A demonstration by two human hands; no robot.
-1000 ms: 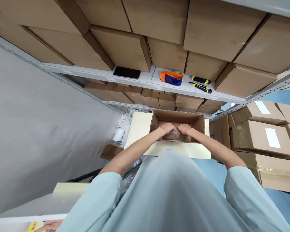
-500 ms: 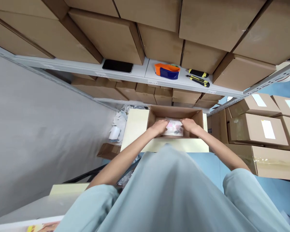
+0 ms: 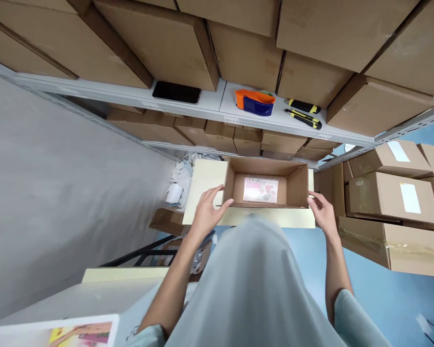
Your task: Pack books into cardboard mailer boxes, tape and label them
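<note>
In the head view an uncovered cardboard box [image 3: 296, 185] stands on a pale yellow board [image 3: 206, 178]. A flat pack in clear wrap with pink and red print [image 3: 262, 190] lies on its floor. My left hand [image 3: 210, 208] is at the box's front left corner, thumb and fingers spread, the thumb by the front edge. On the opposite side my right hand [image 3: 321, 209] has its fingertips against the front right corner, fingers apart. Neither hand is on the pack.
A grey shelf [image 3: 210, 103] ahead carries large cartons, a black phone [image 3: 176, 92], an orange and blue tape dispenser [image 3: 255, 102] and two box cutters [image 3: 304, 113]. Labelled cartons [image 3: 390, 197] are stacked at the right. A grey wall [image 3: 75, 183] rises on the left.
Both hands have let go of the pack and come out of the box, moving apart to its left and right sides. The pack now lies flat inside.
</note>
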